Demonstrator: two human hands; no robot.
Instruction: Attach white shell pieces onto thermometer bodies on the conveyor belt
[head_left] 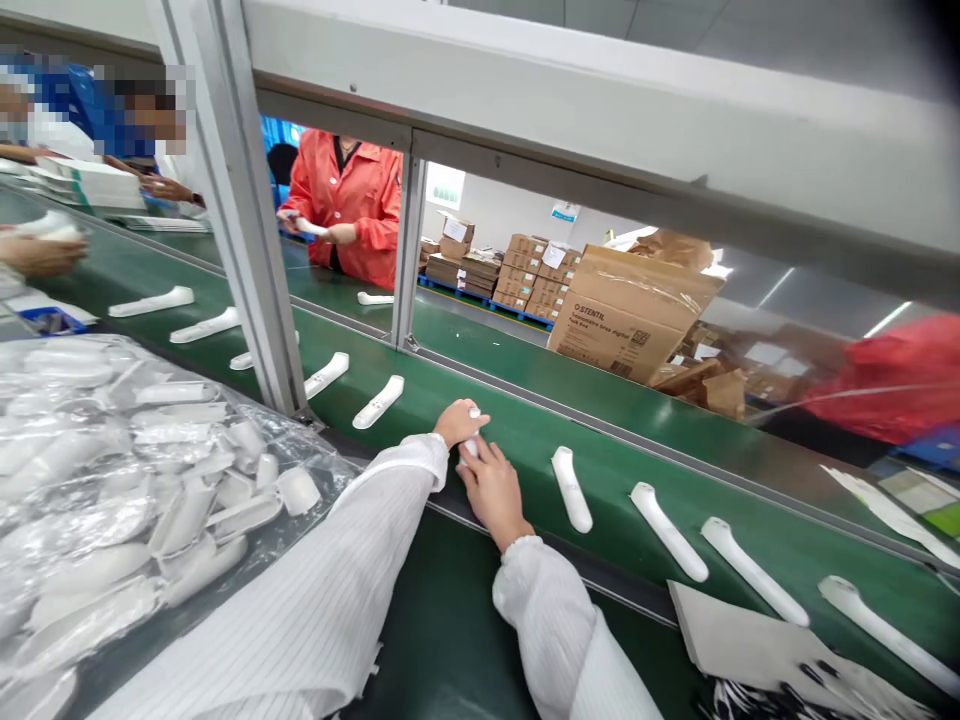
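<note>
at far left: plastic bag [296, 440] of loose white parts [298, 491]. along the green belt [611, 468]: five curved white casings [379, 402], spaced apart. mid-belt: your left hand [458, 422], fingers clamped on a white piece [471, 447], mostly hidden; your right hand [495, 492], fingers touching it, grip unclear. rightward: four longer white casings [669, 532]; nearest you, one pale flat stack [742, 628].

The curved pieces [572, 490] are white, the belt [525, 432] green, the striped sleeves [352, 590] white, the jacket [381, 200] coral-red
</note>
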